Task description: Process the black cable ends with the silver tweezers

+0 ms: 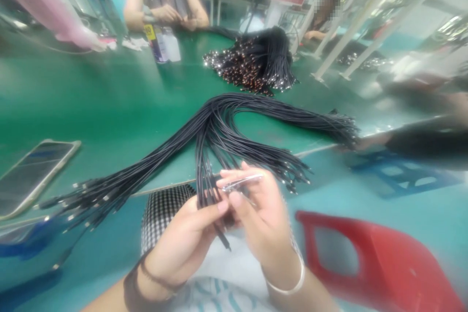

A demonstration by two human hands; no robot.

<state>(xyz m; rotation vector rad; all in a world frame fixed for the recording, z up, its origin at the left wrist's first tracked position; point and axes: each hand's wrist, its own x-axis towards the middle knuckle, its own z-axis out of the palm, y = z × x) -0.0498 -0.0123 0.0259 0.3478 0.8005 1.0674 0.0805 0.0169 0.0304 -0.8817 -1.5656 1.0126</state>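
Observation:
A few black cables (204, 175) with metal-tipped ends are gripped between the thumb and fingers of my left hand (188, 229). They hang down over the table's front edge from a larger bundle of black cables (219, 107) that lies across the green tabletop. Close beside it, my right hand (265, 219) is closed around slim, shiny metal tweezers (243, 183), which point toward the held cable ends. One dark cable tip sticks out below my left hand. The fingers partly hide the other ends.
A phone (36, 170) lies at the left on the table (109, 102). Farther back are a spray can (155, 44), a white bottle (171, 46) and a big cable pile (256, 61). A person (166, 5) sits opposite. A red stool (387, 258) stands at lower right.

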